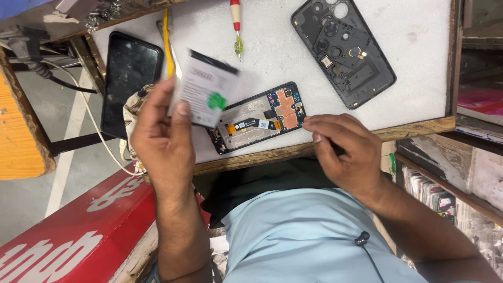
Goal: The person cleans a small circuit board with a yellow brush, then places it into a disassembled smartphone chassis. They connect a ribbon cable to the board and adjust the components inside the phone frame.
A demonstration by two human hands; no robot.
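Left hand: the left hand (162, 133) is raised above the near left part of the white pad, thumb and fingers clamped on a flat phone battery (205, 94); the thumb tip presses on the battery's near edge
Phone battery: white-faced with a dark far edge and a green round sticker near its right side; it is tilted and slightly blurred, held clear of the pad, just left of the opened phone and partly over it
Right hand: the right hand (348, 152) sits at the near edge of the bench, fingers drawn together around a thin dark tool (338, 149) of which only a short piece shows; the fingertips touch the right end of the opened phone
Opened phone: the opened phone (259, 118) lies on the pad at a slant, back off, copper-coloured shielding and a blue board at its right end, an orange flex strip across the bare metal bay in the middle
Back cover: a dark back cover (343, 50) lies inside-up on the far right of the pad, well apart from both hands
Black phone: a second black phone (128, 81) lies screen-up at the left edge, partly off the pad
Screwdriver: a red and white screwdriver (237, 26) points toward the near side at the far middle
Yellow tool: a thin yellow tool (167, 44) lies between the black phone and the battery
White pad: the white pad (419, 78) covers a wooden bench top
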